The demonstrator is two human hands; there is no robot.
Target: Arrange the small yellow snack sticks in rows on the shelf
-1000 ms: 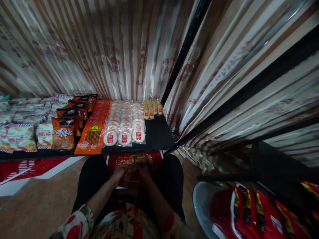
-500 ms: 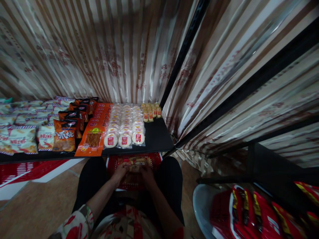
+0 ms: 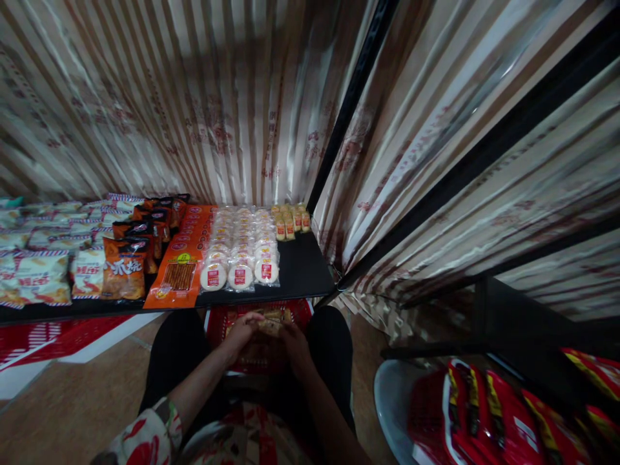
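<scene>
The black shelf (image 3: 305, 265) runs from the left side of the view toward the middle, and a red basket (image 3: 307, 311) sits just below its front edge. Over that basket, in front of the shelf, the left hand (image 3: 241, 332) and the right hand (image 3: 295, 343) are near each other, their fingers closed on opposite ends of a small packet (image 3: 270, 327) in a pale yellowish wrapper. Its print is too dark and small to read. More small wrapped pieces (image 3: 279, 315) lie in the basket on the side nearer the shelf. The person's dark-clothed knees flank the basket, also in front of the shelf. On the shelf's right part, at the back, stands a cluster of small yellow packets (image 3: 289, 223) with red labels, and bare black surface shows in front of and beside them. To their left on the shelf are three rows of round white crackers (image 3: 241, 276) in clear wrappers, then a flat orange bag (image 3: 181, 274) with brown sticks pictured on it, then orange-and-black bags (image 3: 124, 268), and white bags (image 3: 43, 274) with striped edges toward the shelf's left end. Striped curtains (image 3: 217, 116) hang behind the shelf. Well apart from the shelf, to its right and nearer the person, a grey tub (image 3: 387, 394) holds red-and-yellow bags (image 3: 516, 413).
</scene>
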